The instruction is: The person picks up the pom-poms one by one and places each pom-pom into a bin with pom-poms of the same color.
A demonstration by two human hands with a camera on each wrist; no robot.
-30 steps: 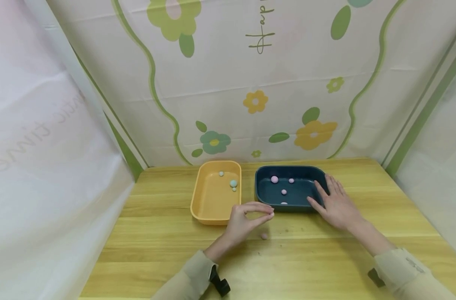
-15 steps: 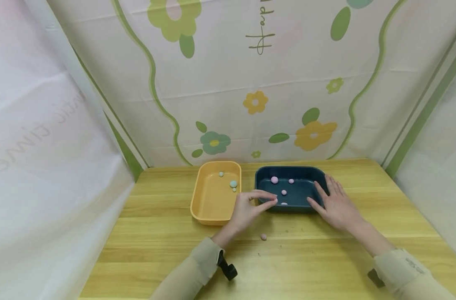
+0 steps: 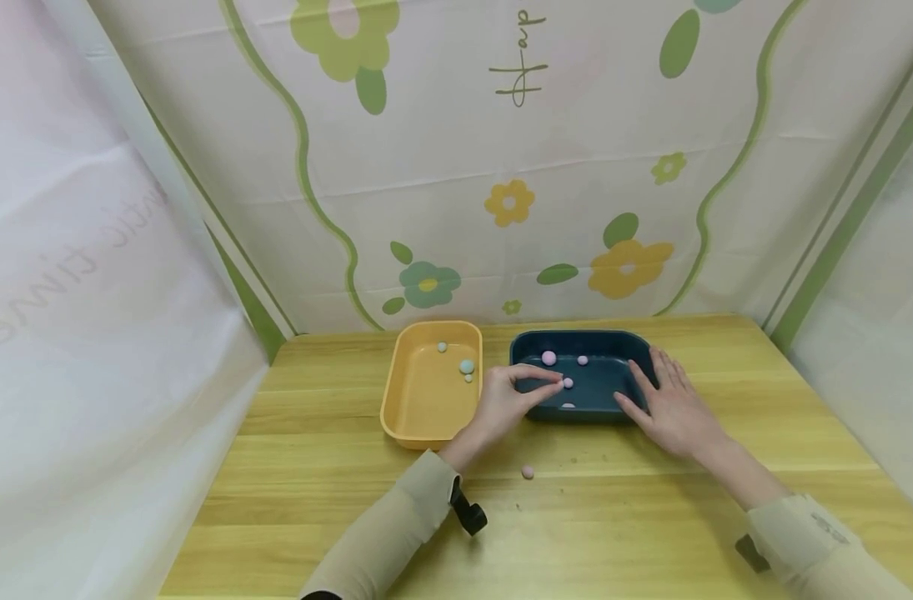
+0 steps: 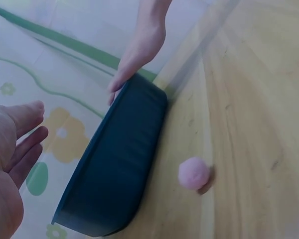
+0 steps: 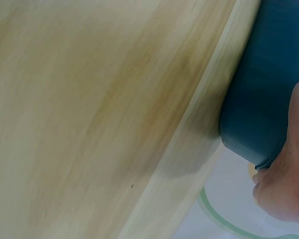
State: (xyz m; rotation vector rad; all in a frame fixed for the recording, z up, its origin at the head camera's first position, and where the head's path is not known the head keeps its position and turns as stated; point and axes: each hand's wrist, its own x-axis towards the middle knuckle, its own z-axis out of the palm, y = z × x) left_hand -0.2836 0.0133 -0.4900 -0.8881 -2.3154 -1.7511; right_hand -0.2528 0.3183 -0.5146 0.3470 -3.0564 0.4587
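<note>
My left hand (image 3: 501, 398) reaches over the near left rim of a dark blue tray (image 3: 599, 417), thumb and fingertips together around a tiny pale pink ball, mostly hidden. Right by those fingertips a pink ball (image 3: 568, 383) lies in the tray, with several more pink balls around it. Spread, fairly straight fingers of my right hand (image 3: 677, 417) rest on the tray's right end. In the left wrist view the left hand (image 4: 10, 154) is beside the tray wall (image 4: 119, 154). One pink ball (image 3: 527, 472) lies on the wooden table before the tray.
A yellow tray (image 3: 418, 408) stands left of the blue one, with a few light blue-green balls (image 3: 467, 367) in it. The wooden table (image 3: 313, 500) ends at a flower-printed cloth (image 3: 426, 208) at the back. Pale cloth hangs on both sides.
The left hand has moved forward and right, from in front of the blue tray to over its inside. My right hand stays on the tray, and the ball on the table lies where it was.
</note>
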